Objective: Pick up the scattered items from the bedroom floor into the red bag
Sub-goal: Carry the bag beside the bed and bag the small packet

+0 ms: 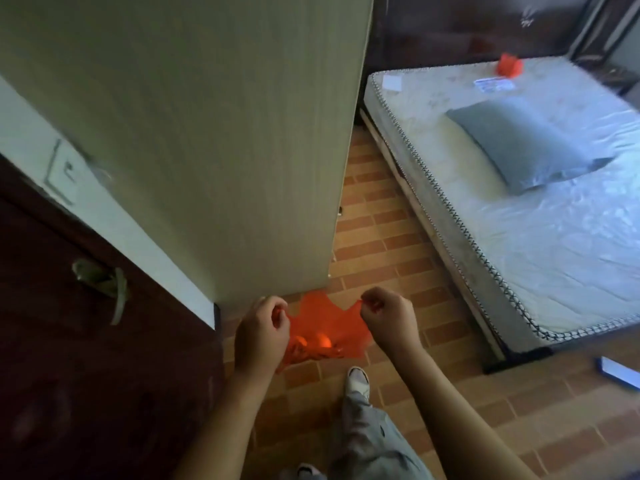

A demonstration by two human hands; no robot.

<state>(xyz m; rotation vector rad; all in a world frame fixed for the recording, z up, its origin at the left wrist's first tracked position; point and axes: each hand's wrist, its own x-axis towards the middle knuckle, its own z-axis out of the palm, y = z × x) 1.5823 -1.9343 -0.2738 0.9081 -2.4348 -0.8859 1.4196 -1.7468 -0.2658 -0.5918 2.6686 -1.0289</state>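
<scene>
A thin red plastic bag [323, 327] hangs open between my two hands, above the brick-pattern floor. My left hand [260, 332] pinches the bag's left rim with curled fingers. My right hand [386, 315] pinches the right rim in the same way. Inside the bag some small items show through the red plastic, blurred and hard to name. A second red crumpled thing [509, 65] lies on the far end of the mattress.
A tall pale wardrobe [207, 133] stands right ahead, a dark wooden door [69, 341] with a handle to the left. A bed with a bare mattress [519, 209] and grey pillow [526, 143] fills the right. A flat blue-edged object [618, 372] lies on the floor by the bed's corner. My leg and shoe [358, 379] are below.
</scene>
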